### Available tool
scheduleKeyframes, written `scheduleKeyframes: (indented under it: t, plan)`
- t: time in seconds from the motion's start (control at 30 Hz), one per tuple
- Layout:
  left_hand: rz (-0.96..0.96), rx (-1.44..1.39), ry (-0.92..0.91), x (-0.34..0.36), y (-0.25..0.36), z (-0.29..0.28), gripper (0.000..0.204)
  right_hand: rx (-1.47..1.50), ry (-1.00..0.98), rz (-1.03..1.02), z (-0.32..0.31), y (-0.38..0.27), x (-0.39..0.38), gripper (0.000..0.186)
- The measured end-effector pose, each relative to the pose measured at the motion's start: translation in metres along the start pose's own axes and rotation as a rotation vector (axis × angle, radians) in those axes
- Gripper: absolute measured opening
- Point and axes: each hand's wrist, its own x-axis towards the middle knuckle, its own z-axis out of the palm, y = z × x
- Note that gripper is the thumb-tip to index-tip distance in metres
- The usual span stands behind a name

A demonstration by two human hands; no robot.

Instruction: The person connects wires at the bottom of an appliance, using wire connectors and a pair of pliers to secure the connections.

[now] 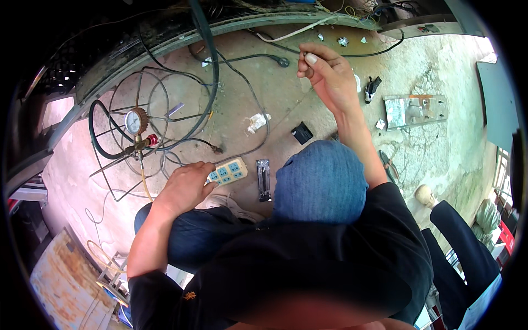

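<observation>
My left hand [188, 187] grips the left end of a cream power strip [237, 170] with blue sockets, low over the floor beside my bent leg. Out in front and to the right, my right hand [331, 78] is raised, thumb and forefinger pinched together; what they hold, if anything, is too small to make out. Past the right hand, a black plug [283, 62] lies on the floor on its cable. Just right of the strip is a clear-and-black narrow package [264, 180]. A small black box-like piece [302, 133] lies near my knee.
A pressure gauge [133, 121] with a red knob stands among coiled hoses and a wire frame at left. Pliers [388, 166], a metal plate [416, 111] and crumpled white paper [257, 122] lie around. Another person's dark-trousered leg [465, 234] is at right.
</observation>
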Motion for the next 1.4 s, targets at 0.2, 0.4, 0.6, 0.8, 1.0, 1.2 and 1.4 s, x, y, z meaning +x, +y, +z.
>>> scheduleKeyframes:
  t: [0.2,0.4,0.6,0.8,1.0,1.2,1.4]
  plan:
    - [-0.016,0.023,-0.028,-0.005,-0.001,0.001,0.038,-0.299,0.045,0.044,0.012,0.004,-0.004,0.024]
    - [-0.020,0.027,-0.029,-0.005,-0.012,-0.006,0.033,-0.375,-0.338,0.031,0.097,-0.036,0.017,0.017]
    - [-0.013,-0.053,0.018,-0.026,-0.009,-0.001,0.032,-0.355,-0.804,0.077,0.210,-0.076,0.016,0.013]
    - [-0.027,-0.116,0.059,-0.023,-0.020,-0.006,0.034,-0.249,-1.219,-0.013,0.296,-0.075,0.017,0.013]
    - [0.146,-0.486,0.095,-0.087,-0.040,-0.095,0.034,-0.239,-1.210,0.261,0.332,-0.080,0.009,0.012]
    - [-0.330,-0.108,1.387,-0.112,-0.236,-0.215,0.032,-0.207,-1.305,0.006,0.356,-0.074,0.011,0.016]
    - [-0.766,1.129,1.567,-0.134,-0.521,-0.335,0.037,-0.155,-1.236,0.016,0.340,-0.080,0.006,0.019]
